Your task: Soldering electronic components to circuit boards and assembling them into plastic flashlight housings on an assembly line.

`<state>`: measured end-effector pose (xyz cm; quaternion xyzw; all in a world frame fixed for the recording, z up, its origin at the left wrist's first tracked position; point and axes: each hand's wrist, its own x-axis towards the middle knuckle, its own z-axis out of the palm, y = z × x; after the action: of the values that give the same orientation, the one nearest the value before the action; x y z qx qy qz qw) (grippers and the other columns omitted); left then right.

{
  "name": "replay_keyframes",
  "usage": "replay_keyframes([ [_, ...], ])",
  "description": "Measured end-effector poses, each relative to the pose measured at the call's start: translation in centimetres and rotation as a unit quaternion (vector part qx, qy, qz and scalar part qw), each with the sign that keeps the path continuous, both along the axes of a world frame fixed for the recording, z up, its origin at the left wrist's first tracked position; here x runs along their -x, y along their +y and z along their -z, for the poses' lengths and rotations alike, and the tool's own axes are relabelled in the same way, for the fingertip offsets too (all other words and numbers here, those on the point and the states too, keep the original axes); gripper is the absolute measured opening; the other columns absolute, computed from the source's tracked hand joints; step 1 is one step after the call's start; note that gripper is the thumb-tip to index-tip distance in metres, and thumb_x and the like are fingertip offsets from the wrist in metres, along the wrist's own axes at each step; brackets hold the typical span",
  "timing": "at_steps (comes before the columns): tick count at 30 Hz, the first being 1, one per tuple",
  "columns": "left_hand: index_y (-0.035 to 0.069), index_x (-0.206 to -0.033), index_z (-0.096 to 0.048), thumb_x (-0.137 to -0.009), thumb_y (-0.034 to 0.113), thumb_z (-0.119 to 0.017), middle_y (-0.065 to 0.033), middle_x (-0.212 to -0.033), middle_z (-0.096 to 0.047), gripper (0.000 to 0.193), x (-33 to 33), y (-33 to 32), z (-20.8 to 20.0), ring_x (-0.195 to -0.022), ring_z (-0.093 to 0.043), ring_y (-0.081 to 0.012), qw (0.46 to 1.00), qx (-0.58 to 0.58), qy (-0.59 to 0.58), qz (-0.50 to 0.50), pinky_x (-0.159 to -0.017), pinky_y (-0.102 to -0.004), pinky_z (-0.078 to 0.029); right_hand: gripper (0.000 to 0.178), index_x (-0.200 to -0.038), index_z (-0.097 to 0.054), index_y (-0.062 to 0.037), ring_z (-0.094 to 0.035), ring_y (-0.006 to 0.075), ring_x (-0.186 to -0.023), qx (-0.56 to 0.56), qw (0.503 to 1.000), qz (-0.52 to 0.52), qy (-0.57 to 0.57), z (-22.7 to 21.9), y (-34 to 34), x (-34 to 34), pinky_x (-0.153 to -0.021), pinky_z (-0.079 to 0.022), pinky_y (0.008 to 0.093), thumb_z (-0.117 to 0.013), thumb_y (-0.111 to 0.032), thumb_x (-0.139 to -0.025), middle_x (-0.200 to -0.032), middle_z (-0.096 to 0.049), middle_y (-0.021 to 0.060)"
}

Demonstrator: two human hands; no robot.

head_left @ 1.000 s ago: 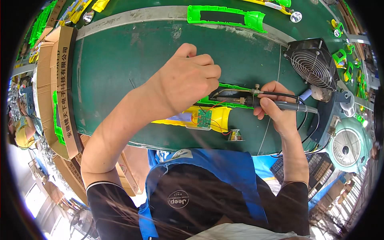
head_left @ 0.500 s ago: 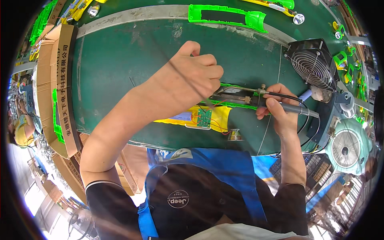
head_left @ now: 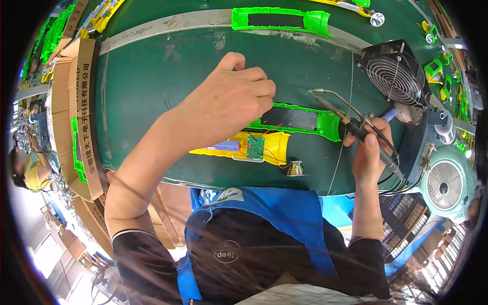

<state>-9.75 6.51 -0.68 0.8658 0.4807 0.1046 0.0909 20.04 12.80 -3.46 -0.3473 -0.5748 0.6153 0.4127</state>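
My right hand grips a soldering iron with a thin metal feed tube along it. Its tip points up and left, held above the table beyond a bright green plastic shell. My left hand is closed, fingers curled, over the left end of that shell; whatever it may hold is hidden under it. Nearer to me lies a yellow half-shell with a blue cylindrical cell, a small green circuit board and red and dark wires. A silvery reflector cup sits at its right end.
Another green shell lies on the metal strip at the far side. A black fan with a wire guard stands at right, near a pale green round fan. Cardboard boxes line the left edge. A person sits far left.
My right hand has pulled the soldering iron back from over the green shell, its tip now tilted upward. My left hand has shifted slightly left, still curled.
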Motion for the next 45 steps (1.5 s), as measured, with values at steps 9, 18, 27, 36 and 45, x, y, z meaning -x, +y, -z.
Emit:
replay_keyframes([
  [9, 0.009, -0.076, -0.059, -0.072, 0.005, -0.067, 0.0015, -0.09, -0.056, 0.01, -0.1, -0.1, 0.1, -0.096, -0.055, -0.0159, 1.0, 0.017, 0.005, -0.013, -0.092, -0.039, -0.034, 0.037, -0.101, -0.048, 0.0012, -0.061, 0.0184, -0.07, 0.007, 1.0, 0.028, -0.011, 0.3, -0.6, -1.9, -0.07, -0.05, 0.0307, -0.066, -0.029, -0.089, -0.081, -0.064, 0.0151],
  [18, 0.01, -0.084, -0.066, -0.072, 0.011, -0.074, -0.0024, -0.093, -0.056, 0.015, -1.5, -1.4, -1.7, -0.093, -0.054, -0.0219, 0.99, -0.005, -0.098, -0.099, -0.082, -0.0379, -0.037, 0.035, -0.103, -0.049, 0.0007, -0.063, 0.019, -0.076, -0.041, 0.998, 0.054, 0.008, 0.2, -0.3, -2.0, -0.073, -0.05, 0.03, -0.065, -0.027, -0.09, -0.088, -0.063, 0.0116],
  [27, 0.011, -0.08, -0.061, -0.071, 0.006, -0.071, -0.0017, -0.095, -0.057, 0.014, -6.4, -4.1, 0.7, -0.098, -0.053, -0.0234, 0.956, -0.074, -0.174, -0.225, -0.085, -0.0387, -0.034, 0.027, -0.111, -0.05, -0.003, -0.06, 0.0174, -0.087, 0.034, 0.996, 0.068, 0.05, 1.6, 0.6, 4.7, -0.087, -0.045, 0.0311, -0.055, -0.024, -0.096, -0.102, -0.063, 0.0132],
  [36, 0.01, -0.088, -0.063, -0.072, 0.003, -0.07, -0.0025, -0.079, -0.062, 0.019, -8.7, -4.8, 2.2, -0.086, -0.057, -0.023, 0.936, -0.148, -0.179, -0.264, -0.082, -0.0375, -0.037, 0.028, -0.113, -0.046, -0.0066, -0.055, 0.0207, -0.096, 0.062, 0.983, -0.017, 0.173, 2.4, -2.7, 4.3, -0.099, -0.04, 0.0443, -0.053, -0.029, -0.098, -0.101, -0.057, 0.0109],
  [45, 0.009, -0.082, -0.06, -0.077, 0.003, -0.065, -0.0052, -0.076, -0.056, 0.009, -9.1, -3.4, 1.5, -0.075, -0.058, -0.0243, 0.963, -0.035, -0.031, -0.265, -0.078, -0.0368, -0.04, 0.024, -0.092, -0.054, -0.0007, -0.058, 0.0116, -0.067, 0.148, 0.978, -0.145, -0.009, -0.6, 3.2, -2.3, -0.065, -0.049, 0.0265, -0.065, -0.021, -0.087, -0.076, -0.062, 0.007],
])
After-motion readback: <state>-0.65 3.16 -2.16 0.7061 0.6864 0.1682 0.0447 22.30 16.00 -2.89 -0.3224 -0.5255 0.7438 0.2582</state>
